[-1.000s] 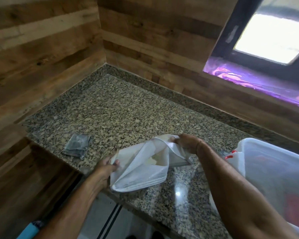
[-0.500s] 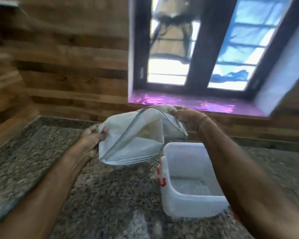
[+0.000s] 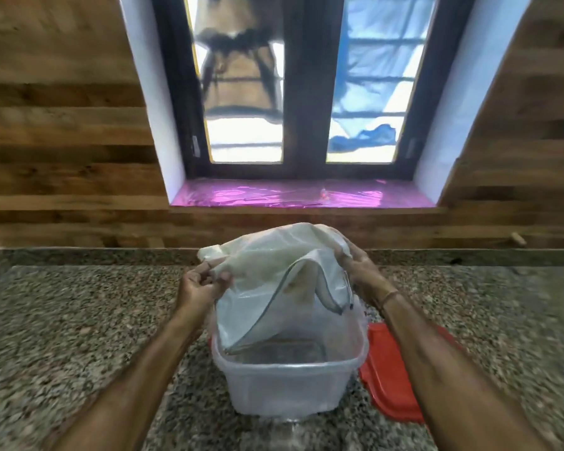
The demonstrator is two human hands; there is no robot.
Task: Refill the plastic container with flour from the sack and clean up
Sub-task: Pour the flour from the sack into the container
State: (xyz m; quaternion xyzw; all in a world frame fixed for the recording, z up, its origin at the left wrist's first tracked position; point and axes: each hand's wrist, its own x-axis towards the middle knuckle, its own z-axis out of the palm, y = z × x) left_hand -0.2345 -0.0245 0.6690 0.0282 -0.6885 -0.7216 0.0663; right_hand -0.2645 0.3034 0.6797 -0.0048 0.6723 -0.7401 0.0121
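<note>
A white flour sack (image 3: 267, 275) with a zip mouth hangs tilted over the clear plastic container (image 3: 287, 382), its open mouth facing down into the tub. My left hand (image 3: 199, 284) pinches the sack's left corner. On the other side, my right hand (image 3: 360, 271) grips the sack's upper right edge. The container stands on the granite counter (image 3: 79, 336) in the centre, and no flour shows through its walls. A little flour shows inside the sack.
A red lid (image 3: 391, 369) lies flat on the counter just right of the container. Wood-panelled wall runs behind the counter, with a window and a pink-lined sill (image 3: 300, 195) above it.
Both hands carried the sack from the counter's left corner rightward and over the container, tipping its mouth downward. The view swung right with them.
</note>
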